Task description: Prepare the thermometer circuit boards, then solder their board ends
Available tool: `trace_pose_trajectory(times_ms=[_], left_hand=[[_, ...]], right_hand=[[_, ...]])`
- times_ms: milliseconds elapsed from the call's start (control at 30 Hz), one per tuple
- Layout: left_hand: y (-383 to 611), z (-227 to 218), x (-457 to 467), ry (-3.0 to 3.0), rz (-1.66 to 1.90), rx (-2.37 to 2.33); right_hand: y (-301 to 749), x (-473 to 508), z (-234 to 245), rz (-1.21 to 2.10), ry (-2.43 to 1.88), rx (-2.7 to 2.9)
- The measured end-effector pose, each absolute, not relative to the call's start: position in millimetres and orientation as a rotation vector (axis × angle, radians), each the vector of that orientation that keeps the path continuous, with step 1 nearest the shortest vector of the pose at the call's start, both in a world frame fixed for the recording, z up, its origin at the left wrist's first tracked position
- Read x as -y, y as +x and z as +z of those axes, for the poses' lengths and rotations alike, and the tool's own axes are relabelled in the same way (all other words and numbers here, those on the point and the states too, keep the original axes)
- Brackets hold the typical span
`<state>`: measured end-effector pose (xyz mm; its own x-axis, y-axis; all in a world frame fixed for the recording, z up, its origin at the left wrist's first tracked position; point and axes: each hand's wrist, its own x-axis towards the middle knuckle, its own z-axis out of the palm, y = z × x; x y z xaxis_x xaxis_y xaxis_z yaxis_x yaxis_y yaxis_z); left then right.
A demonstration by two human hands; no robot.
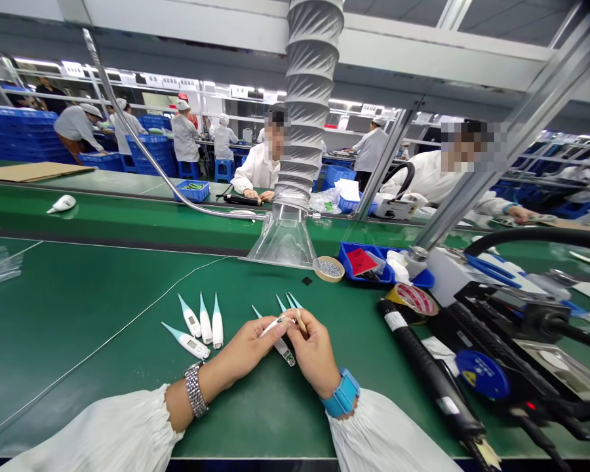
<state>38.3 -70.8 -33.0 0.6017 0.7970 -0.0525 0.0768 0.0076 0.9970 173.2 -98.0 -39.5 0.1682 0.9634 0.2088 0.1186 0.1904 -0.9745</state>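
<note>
White plastic shows where our left hand (253, 339) and right hand (313, 344) meet, pinched together on a slim white thermometer body (274, 325). A slack grip could drop it onto the pale-blue-tipped white thermometer (286, 354) at its five o'clock; our silver metal-link wristwatch (195, 391) might catch the four white-and-blue stick thermometers (205, 324) at nine o'clock.

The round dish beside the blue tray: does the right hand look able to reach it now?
Probably yes: nothing tall seems to stand between the right hand and the round dish, though that hand is busy at a white thermometer.
</note>
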Motion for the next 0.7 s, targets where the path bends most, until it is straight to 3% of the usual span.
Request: trace_pose_trajectory(times_ms=[700], left_hand=[[30.6, -33.7, 66.6, 1.322, 0.549, -0.744]], right_hand=[[177.0, 97.6, -39.5, 0.952, -1.225, 1.157]])
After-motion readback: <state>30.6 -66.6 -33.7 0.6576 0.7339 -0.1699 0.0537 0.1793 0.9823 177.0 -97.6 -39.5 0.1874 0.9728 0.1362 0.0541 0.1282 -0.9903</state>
